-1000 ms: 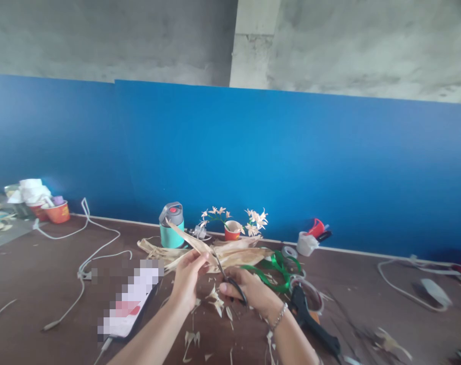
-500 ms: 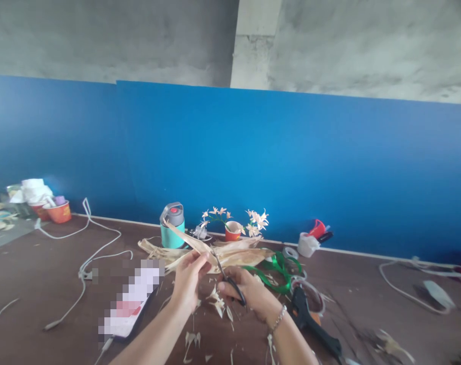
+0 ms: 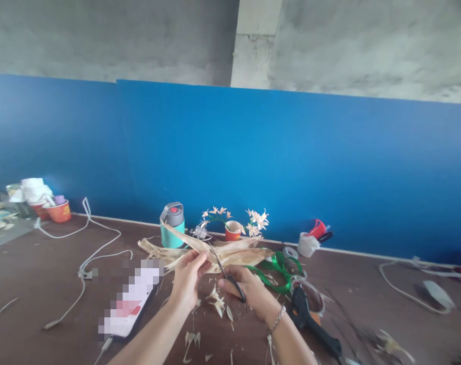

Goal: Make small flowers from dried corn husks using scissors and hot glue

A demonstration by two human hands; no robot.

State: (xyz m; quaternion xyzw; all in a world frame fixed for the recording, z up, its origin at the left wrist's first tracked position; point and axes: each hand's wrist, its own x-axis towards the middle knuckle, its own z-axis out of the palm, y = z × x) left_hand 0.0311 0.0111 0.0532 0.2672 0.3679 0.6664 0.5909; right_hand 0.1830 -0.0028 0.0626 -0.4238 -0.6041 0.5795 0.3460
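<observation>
My left hand point(image 3: 188, 276) pinches a long, pale dried corn husk point(image 3: 185, 238) that slants up and left past a teal flask. In my right hand point(image 3: 245, 289) is a pair of black-handled scissors point(image 3: 234, 288), its blades pointing up and left against the husk near my left fingertips. Whether the blades are apart is too small to tell. Behind both hands lies a pile of dried husks point(image 3: 249, 253). Cut petal-shaped pieces point(image 3: 217, 303) are scattered on the table just below the hands.
A teal flask point(image 3: 173, 235) and a red paper cup point(image 3: 233, 232) with husk flowers point(image 3: 257, 220) stand by the blue partition point(image 3: 291, 162). Green ribbon point(image 3: 281, 271) and a black glue gun point(image 3: 314, 324) lie right. A phone point(image 3: 133, 304) and white cables point(image 3: 101, 248) are left.
My left hand and the husk have shifted slightly left. The scissors stay in my right hand at nearly the same place, with the blades still at the husk.
</observation>
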